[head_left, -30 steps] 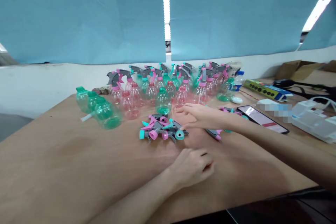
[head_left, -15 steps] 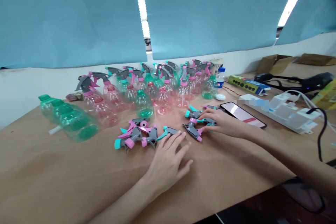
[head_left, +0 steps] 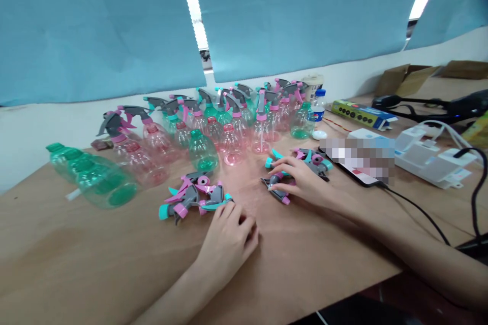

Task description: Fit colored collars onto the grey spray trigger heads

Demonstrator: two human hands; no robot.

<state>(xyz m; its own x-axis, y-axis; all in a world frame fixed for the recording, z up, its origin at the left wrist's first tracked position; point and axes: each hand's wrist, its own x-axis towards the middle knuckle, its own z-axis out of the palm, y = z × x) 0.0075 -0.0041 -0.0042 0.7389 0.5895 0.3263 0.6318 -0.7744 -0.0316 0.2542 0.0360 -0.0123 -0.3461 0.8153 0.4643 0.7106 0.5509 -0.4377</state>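
My left hand (head_left: 231,238) is curled over a trigger spray head with a teal lever and nozzle (head_left: 227,197), beside a loose pile of grey, pink and teal spray heads (head_left: 190,198). Its fingertips are partly hidden. My right hand (head_left: 301,180) has its fingers apart over a second group of spray heads. Under its fingertips lies a grey and pink spray head (head_left: 280,196). Behind that hand more spray heads (head_left: 319,162) show near the phone.
Clear pink bottles (head_left: 233,150) and green bottles (head_left: 203,155) stand behind the piles, many with spray heads on. At left, several green bottles (head_left: 102,183) sit in a row. On the right are a phone (head_left: 362,175), white power strip (head_left: 430,157), small bottle (head_left: 318,106) and boxed item (head_left: 360,114).
My left hand has curled its fingers and drawn the teal-levered spray head left against the pile. My right hand has shifted left over the grey and pink spray head. The view has turned slightly.
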